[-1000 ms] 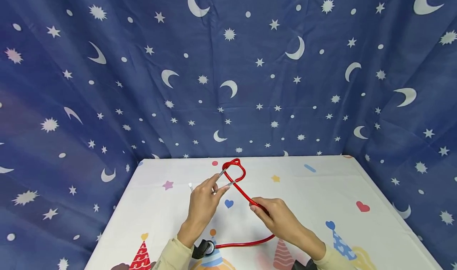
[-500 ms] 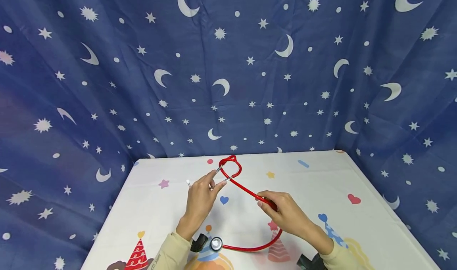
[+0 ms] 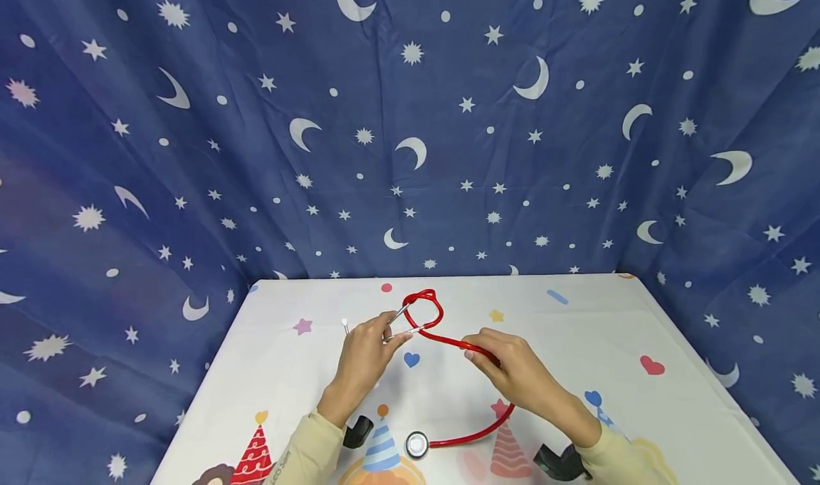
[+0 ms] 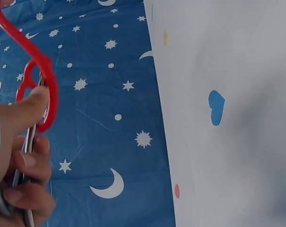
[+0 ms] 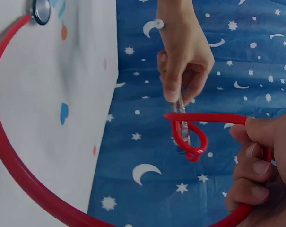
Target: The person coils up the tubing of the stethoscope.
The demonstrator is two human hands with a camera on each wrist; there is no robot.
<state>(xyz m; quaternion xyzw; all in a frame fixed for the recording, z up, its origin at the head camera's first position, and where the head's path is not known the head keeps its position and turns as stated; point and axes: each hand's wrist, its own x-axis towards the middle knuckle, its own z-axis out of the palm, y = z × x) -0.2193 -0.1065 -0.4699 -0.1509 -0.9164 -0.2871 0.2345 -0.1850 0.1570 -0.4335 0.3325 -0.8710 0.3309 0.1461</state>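
Note:
A stethoscope with red tubing [image 3: 470, 439] is held up between both hands. My left hand [image 3: 364, 357] grips its metal ear tubes [image 4: 30, 142], thumb and fingers curled round them. Beyond those fingers the red tubing bends into a small loop [image 3: 440, 313]. My right hand [image 3: 515, 367] holds the tubing in curled fingers, to the right of the loop. From under that hand the tubing curves down and left to the round chest piece [image 3: 417, 444], in front of the left forearm. One white ear tip [image 3: 344, 322] shows behind the left hand.
A table with a white printed cloth [image 3: 564, 342] lies under the hands. Behind and beside it hangs a blue curtain [image 3: 448, 207] with moons and stars. Black wrist straps [image 3: 560, 463] sit at both sleeves.
My right hand has moved a little to the right along with the tubing. The chest piece has swung right, away from the left wrist. The left hand keeps its hold.

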